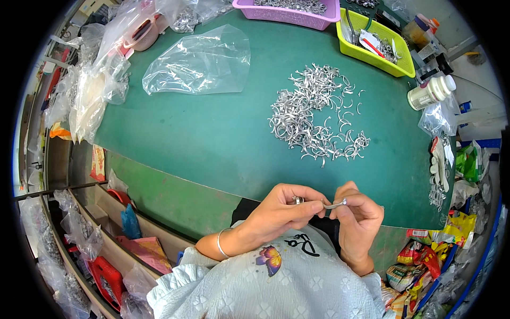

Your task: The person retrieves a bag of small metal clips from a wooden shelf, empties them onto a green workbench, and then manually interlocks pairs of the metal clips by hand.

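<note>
Close to my body, at the near edge of the table, both hands meet over a small curved silver metal piece (pixel 334 204). My left hand (pixel 281 208) pinches one end of it between thumb and fingertips. At the other end, my right hand (pixel 357 215) grips it with bent fingers and thumb. A silver ring (pixel 298 200) shows at the left hand's fingers, and a bracelet circles that wrist. Beyond the hands lies a loose pile of similar curved silver pieces (pixel 303 114), with several strays along its right side.
A clear plastic bag (pixel 204 66) lies flat on the green tabletop (pixel 186 133). At the back stand a purple basket (pixel 297 19) of metal parts and a yellow-green basket (pixel 374 58) with tools. A white bottle (pixel 431 93) stands right; open drawers (pixel 130 220) are lower left.
</note>
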{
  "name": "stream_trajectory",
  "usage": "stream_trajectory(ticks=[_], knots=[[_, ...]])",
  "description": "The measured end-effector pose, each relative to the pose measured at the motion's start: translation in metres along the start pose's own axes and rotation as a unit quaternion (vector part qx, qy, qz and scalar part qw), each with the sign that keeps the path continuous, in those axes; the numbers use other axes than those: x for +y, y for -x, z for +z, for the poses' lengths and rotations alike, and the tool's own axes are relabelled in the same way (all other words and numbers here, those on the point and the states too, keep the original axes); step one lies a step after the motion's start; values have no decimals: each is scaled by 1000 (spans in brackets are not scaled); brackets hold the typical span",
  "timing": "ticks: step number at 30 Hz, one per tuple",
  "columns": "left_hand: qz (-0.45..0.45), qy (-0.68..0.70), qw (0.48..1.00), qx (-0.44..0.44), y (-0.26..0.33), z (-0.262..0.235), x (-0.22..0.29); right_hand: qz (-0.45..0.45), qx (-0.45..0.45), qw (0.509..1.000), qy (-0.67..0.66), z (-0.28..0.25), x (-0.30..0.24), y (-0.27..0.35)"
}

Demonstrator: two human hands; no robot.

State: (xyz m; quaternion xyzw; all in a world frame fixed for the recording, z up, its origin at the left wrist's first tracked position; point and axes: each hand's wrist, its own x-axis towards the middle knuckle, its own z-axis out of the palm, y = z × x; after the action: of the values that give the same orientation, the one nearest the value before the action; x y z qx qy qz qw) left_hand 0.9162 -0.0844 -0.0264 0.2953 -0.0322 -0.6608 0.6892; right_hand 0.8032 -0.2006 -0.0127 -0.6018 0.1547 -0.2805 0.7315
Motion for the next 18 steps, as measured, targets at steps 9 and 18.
stream_trajectory(ticks=[9, 18], knots=[[4, -6, 1000, -6, 1, 0, -2, 10, 7, 1000, -14, 1, -2, 0], [36, 51, 998, 3, -6, -3, -4, 40, 2, 999, 15, -3, 6, -1]])
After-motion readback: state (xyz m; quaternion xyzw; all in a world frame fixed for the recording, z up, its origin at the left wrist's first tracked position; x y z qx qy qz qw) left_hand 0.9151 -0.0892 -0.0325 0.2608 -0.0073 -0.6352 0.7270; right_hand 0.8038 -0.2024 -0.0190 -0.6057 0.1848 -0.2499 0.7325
